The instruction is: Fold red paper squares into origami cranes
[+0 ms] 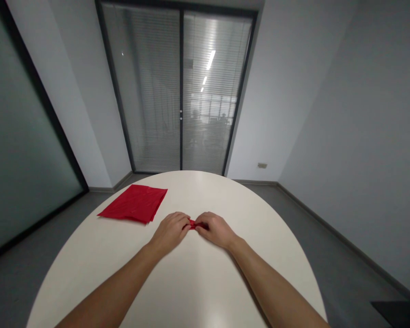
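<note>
Between my two hands, at the middle of the table, is a small folded piece of red sheet [192, 224], mostly covered by my fingers. My left hand [172, 230] is closed on its left end. On its right end, the thumb and fingers of my right hand [216, 229] are closed too. To the left and farther back lies a larger red sheet [135, 203], flat and stacked or folded in layers, with a slightly creased surface. Neither hand touches that larger sheet.
The round white table [198, 287] fills the lower middle. Beyond its far edge stand glazed panels with blinds [153, 91] in a dark frame. A dark object [399, 314] shows at the lower right corner. Grey floor surrounds the table.
</note>
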`<state>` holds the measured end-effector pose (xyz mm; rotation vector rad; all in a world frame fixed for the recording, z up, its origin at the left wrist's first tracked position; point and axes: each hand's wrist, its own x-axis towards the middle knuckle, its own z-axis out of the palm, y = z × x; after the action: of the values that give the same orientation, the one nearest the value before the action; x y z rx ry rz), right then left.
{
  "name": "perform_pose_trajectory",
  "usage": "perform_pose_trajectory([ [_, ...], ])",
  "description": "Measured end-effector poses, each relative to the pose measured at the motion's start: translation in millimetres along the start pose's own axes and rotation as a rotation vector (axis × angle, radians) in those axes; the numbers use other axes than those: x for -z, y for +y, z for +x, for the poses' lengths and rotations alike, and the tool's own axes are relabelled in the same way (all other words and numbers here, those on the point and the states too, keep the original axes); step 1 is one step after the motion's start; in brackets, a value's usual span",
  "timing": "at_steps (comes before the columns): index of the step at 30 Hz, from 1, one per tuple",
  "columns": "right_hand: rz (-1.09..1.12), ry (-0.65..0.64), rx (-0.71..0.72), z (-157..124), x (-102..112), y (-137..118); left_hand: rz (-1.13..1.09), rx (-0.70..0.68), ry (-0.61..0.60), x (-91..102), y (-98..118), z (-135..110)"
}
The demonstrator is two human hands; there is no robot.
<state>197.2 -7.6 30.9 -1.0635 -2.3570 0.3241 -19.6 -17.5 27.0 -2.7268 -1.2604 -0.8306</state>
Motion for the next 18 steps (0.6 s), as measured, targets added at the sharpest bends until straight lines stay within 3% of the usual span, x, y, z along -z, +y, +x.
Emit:
perform_pose_trajectory([
  [8,0.019,-0.008,0.029,1.7,-0.1,-4.2,-0.003,0.012,-0.001,3.7,4.8,-0.1],
  [18,0.022,-0.015,-0.036,1.8,-1.2,-2.7,0.035,0.029,-0.036,4.5,5.5,0.4],
])
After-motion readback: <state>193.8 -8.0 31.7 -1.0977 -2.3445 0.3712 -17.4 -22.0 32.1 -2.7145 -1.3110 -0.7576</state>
